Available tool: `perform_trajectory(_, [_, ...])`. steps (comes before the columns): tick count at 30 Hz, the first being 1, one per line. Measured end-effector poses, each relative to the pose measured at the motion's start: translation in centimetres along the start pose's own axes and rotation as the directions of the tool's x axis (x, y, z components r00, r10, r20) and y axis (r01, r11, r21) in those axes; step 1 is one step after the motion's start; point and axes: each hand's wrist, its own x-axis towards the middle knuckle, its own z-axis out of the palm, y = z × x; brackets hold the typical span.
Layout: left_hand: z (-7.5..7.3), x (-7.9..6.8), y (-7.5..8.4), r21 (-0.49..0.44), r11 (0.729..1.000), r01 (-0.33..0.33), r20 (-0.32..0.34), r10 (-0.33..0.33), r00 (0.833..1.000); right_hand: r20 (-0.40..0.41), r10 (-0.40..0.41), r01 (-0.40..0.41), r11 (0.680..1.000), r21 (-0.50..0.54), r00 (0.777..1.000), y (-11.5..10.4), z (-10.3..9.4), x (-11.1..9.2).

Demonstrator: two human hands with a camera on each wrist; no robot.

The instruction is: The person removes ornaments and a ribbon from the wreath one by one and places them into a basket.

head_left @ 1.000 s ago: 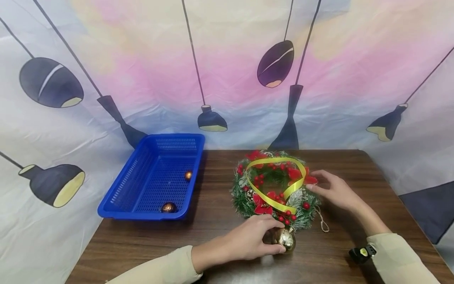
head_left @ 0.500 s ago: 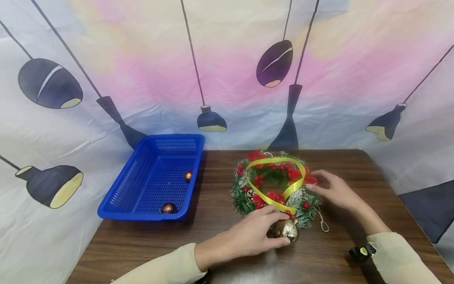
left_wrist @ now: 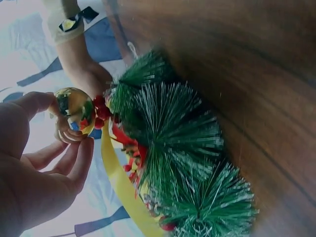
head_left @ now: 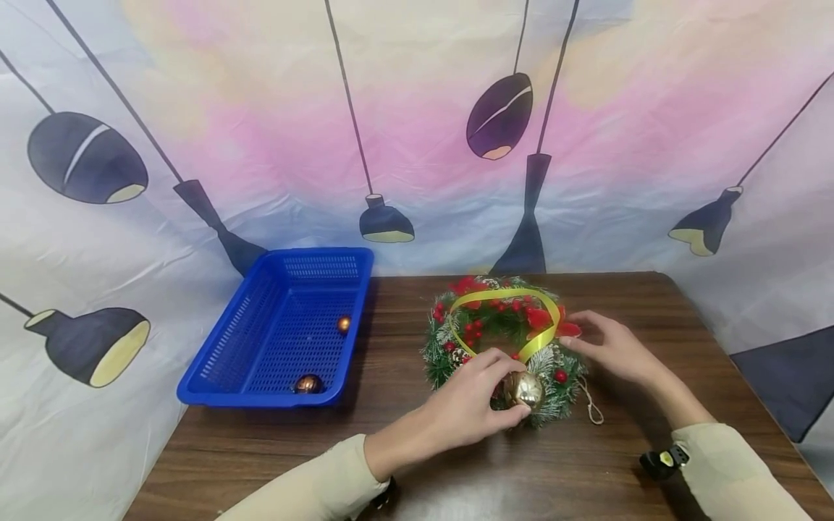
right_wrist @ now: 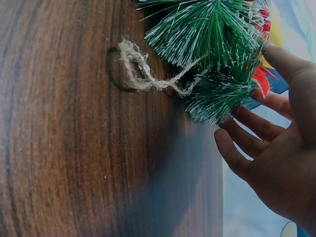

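A green Christmas wreath [head_left: 438, 362] with red flowers, berries and frosted sprigs lies on the table. Looped over its top is a yellow ribbon [head_left: 550, 334]. My left hand [head_left: 465, 399] pinches a shiny gold bauble [head_left: 526, 391] between thumb and fingers, over the wreath's near side. In the left wrist view the bauble [left_wrist: 75, 111] is right beside a cluster of red berries [left_wrist: 101, 111]. My right hand [head_left: 615, 349] holds the wreath's right edge, thumb and index finger at a red flower [right_wrist: 261, 79]; its other fingers sit against the outer needles.
A blue plastic basket [head_left: 267, 398] stands on the left with an orange bauble [head_left: 343, 324] and a brown one [head_left: 309, 383] inside. A twine loop [right_wrist: 143, 81] trails from the wreath onto the wooden table [head_left: 651, 304]. Behind hangs a lamp-printed cloth [head_left: 430, 108].
My left hand has carried the gold bauble away from the near table edge, from in front of the wreath to over its near side. My right hand has stayed at the wreath.
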Motion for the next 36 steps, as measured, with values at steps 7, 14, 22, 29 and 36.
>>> perform_trajectory(7, [-1.2, 1.2, -0.8, 0.025, 0.999, -0.030, -0.030, 0.031, 0.999, 0.002, 0.003, -0.003, 1.000, 0.006, 1.000, 0.1, 0.1, 0.0])
perform_trajectory(14, [-1.7, 2.9, -1.2, 0.030, 0.998, -0.047, 0.008, 0.047, 0.999, 0.011, 0.011, -0.011, 1.000, 0.016, 1.000, 0.2, 0.0, -0.2])
perform_trajectory(22, [-2.1, 4.1, -1.6, -0.068, 0.998, 0.005, 0.066, 0.000, 0.998, 0.011, -0.002, 0.002, 1.000, 0.017, 1.000, 0.2, 0.0, -0.1])
perform_trajectory(29, [-2.8, 4.4, -2.3, -0.204, 0.975, 0.090, 0.083, -0.074, 0.994, 0.013, -0.003, 0.003, 1.000, 0.020, 1.000, 0.3, 0.1, 0.1])
perform_trajectory(36, [-2.8, 5.1, -1.7, -0.223, 0.970, 0.092, 0.122, -0.066, 0.990, 0.013, -0.004, 0.004, 1.000, 0.028, 1.000, 0.3, 0.1, 0.1])
